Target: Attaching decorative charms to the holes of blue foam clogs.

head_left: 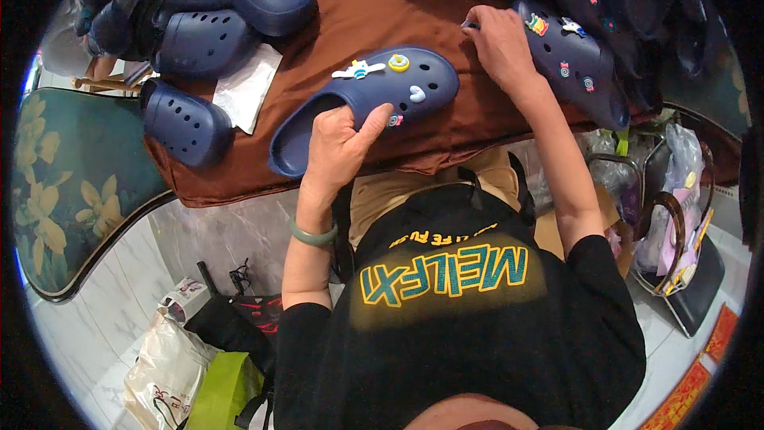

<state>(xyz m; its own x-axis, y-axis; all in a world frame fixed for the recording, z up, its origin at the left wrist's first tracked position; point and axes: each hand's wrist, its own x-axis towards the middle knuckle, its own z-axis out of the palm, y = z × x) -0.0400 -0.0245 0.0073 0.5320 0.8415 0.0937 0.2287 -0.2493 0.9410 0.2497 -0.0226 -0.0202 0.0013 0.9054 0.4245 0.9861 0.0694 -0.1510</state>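
A navy clog (430, 84) lies in front of me on the brown cloth, its toe toward the right. White, yellow and pink shoe charms fill some of its holes; other holes are bare. My left hand (341, 142) grips this clog at its near side, thumb along the upper and fingers hidden inside or beneath. My right hand (501, 46) is beside a second decorated clog (577, 64), fingers curled together near the cloth. What those fingers hold, if anything, is too small to make out.
More navy clogs (205, 44) are piled at the left, with a single clog (187, 123) closer to me. White paper (248, 87) lies beside them. Dark clogs (637, 0) crowd the far right. Bags (171, 366) stand on the floor, and a basket (672, 231) sits at right.
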